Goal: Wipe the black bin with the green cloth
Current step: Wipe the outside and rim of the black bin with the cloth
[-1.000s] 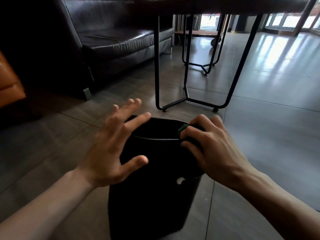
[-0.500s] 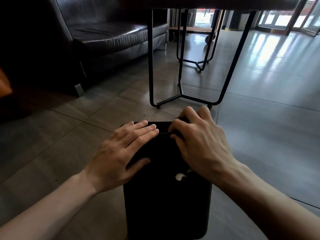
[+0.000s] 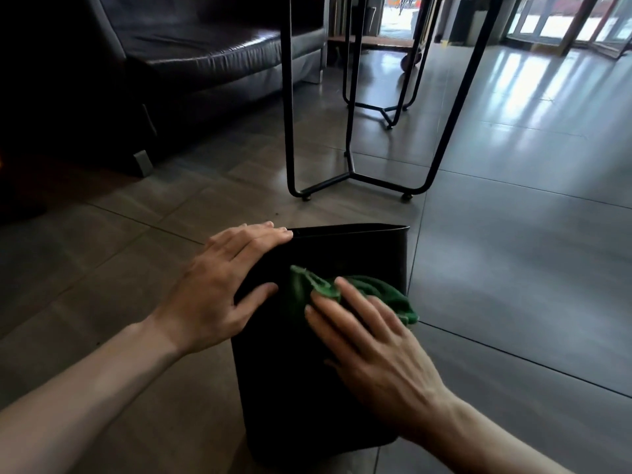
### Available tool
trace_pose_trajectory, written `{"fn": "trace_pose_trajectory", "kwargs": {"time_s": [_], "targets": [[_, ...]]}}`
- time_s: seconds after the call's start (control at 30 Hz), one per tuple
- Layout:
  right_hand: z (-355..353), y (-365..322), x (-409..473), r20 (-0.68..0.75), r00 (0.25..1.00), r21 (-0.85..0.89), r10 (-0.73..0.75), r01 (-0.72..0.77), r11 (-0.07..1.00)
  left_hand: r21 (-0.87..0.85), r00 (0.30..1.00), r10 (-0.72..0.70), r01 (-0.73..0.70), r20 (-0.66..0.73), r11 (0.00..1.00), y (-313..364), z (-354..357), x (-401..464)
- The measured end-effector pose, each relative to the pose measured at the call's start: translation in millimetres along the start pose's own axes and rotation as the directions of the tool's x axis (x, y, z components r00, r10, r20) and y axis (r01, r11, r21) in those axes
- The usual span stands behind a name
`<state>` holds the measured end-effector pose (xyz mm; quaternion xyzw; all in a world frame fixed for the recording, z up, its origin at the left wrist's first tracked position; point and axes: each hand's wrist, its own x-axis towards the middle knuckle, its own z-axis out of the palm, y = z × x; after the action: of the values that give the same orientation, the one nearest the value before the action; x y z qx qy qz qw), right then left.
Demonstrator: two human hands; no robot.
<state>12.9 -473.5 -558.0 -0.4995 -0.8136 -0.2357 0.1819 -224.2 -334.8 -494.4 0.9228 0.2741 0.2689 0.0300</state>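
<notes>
Head view: the left hand (image 3: 219, 292) lies flat and open, fingers together, over the near left upper corner of the black bin (image 3: 345, 254), its thumb spread onto the bin's near wall and its fingertips touching the rim. It presses on the bin without closing around it. The right hand (image 3: 369, 350) is spread palm down on the same near wall, fingers extended, pinning the green cloth (image 3: 379, 292) against it; the cloth bunches out past the fingertips toward the bin's right edge. Both forearms reach in from the near side. The bin stands on the grey tiled floor (image 3: 513, 268), just near of the table legs (image 3: 352, 172). Its inside cannot be seen from this angle.
</notes>
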Motion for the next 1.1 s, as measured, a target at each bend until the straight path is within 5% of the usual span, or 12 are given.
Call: {"fn": "trace_pose_trajectory", "kwargs": {"time_s": [0.23, 0.3, 0.43, 0.53, 0.6, 0.67, 0.73, 0.8, 0.87, 0.93, 1.0, 1.1], "targets": [[32, -28, -50, 0.137, 0.892, -0.105, -0.431, 0.446, 0.889, -0.013, 1.000, -0.012, 0.012, -0.011, 1.000, 2, 1, -2], [27, -14, -45, 0.112, 0.879, -0.115, -0.463, 0.474, 0.873, -0.023, 1.000, -0.017, 0.016, -0.015, 1.000, 2, 2, -3], [11, 28, -15, -0.080, 0.993, -0.036, -0.081, 0.079, 0.996, -0.029, 0.999, -0.047, 0.046, -0.021, 0.999, 1, 2, -2], [1, 47, 16, -0.161, 0.921, 0.120, 0.355, -0.339, 0.933, -0.027, 0.998, -0.054, 0.054, -0.017, 0.998, 0, 2, -2], [4, 36, 28, -0.157, 0.893, 0.163, 0.421, -0.397, 0.903, -0.022, 0.997, -0.071, 0.071, -0.017, 0.997, -3, -1, -7], [13, 11, 16, -0.148, 0.960, 0.078, 0.238, -0.228, 0.970, -0.023, 0.997, -0.077, 0.076, -0.025, 0.997, -3, -1, -7], [27, -24, -16, -0.082, 0.992, -0.031, -0.093, 0.091, 0.995, -0.027, 0.997, -0.072, 0.071, -0.027, 0.997, 0, -1, -9], [27, -40, -47, 0.046, 0.937, -0.148, -0.345, 0.348, 0.926, -0.039, 0.998, -0.042, 0.040, -0.042, 0.998, 9, 1, -4], [27, -32, -54, 0.095, 0.896, -0.167, -0.433, 0.443, 0.881, -0.033, 0.998, -0.029, 0.028, -0.049, 0.999, 13, 4, -3], [20, -7, -41, -0.001, 0.942, -0.096, -0.336, 0.335, 0.937, -0.037, 0.998, -0.032, 0.030, -0.051, 0.999, 13, 4, 1], [10, 24, -16, -0.122, 0.990, 0.021, -0.071, 0.074, 0.997, -0.029, 0.999, -0.031, 0.029, -0.044, 0.999, 11, 2, 4], [0, 52, 21, -0.214, 0.895, 0.217, 0.391, -0.346, 0.913, -0.025, 0.999, -0.035, 0.034, -0.038, 0.999, 6, 1, 1]]}}
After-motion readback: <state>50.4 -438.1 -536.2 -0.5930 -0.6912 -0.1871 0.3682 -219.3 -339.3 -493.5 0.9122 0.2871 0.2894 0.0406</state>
